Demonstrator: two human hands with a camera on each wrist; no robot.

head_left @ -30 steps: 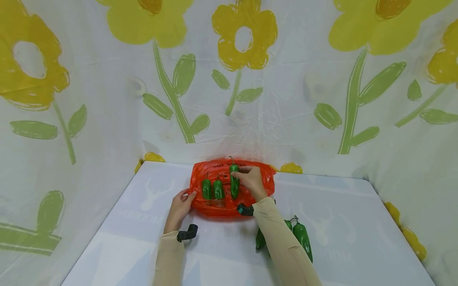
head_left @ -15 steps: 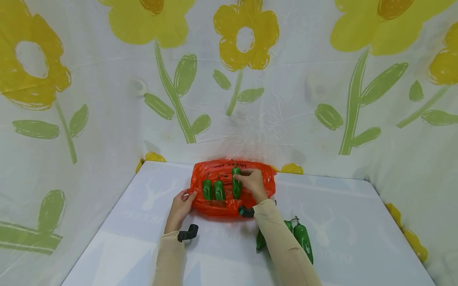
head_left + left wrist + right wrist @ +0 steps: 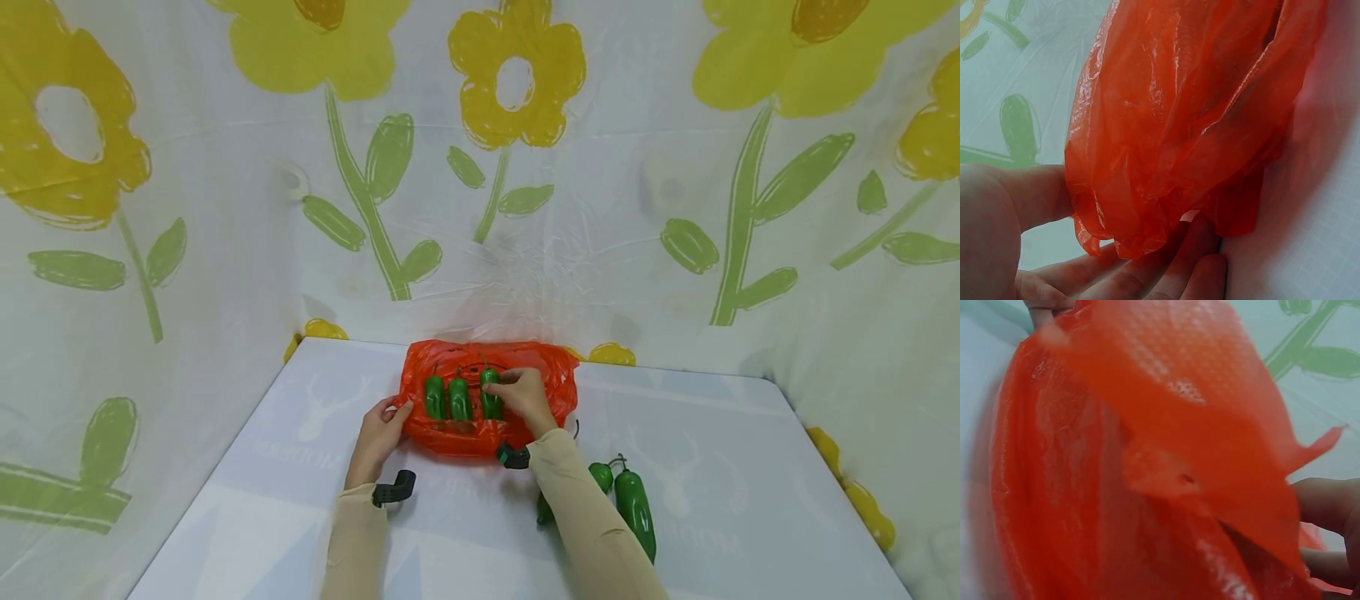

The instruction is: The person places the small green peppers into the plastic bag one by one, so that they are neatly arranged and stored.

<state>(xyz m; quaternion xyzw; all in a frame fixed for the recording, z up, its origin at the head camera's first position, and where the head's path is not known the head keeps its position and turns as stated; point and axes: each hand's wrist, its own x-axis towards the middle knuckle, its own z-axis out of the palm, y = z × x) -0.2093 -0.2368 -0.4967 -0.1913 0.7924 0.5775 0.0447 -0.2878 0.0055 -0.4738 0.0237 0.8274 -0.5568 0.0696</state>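
A red plastic bag [image 3: 551,367] lies spread with its mouth open at the back of the table. My left hand [image 3: 377,440] holds its left edge, and in the left wrist view thumb and fingers close round the crumpled film [image 3: 1147,187]. With my right hand [image 3: 528,400] I pinch a long green pepper [image 3: 491,395], stem pointing away, inside the bag mouth. Two other green peppers [image 3: 459,398] lie in the bag to its left. Red film [image 3: 1197,444] fills the right wrist view and hides the pepper there; a few fingers [image 3: 1329,506] show at its right edge.
Several more green peppers [image 3: 634,508] lie on the white table [image 3: 720,467] near my right forearm, which partly covers them. A flower-printed curtain [image 3: 585,275] stands close behind the bag and along both sides.
My right hand has lowered the green pepper toward me, into the bag mouth beside the other two. The left hand keeps its hold on the bag edge.
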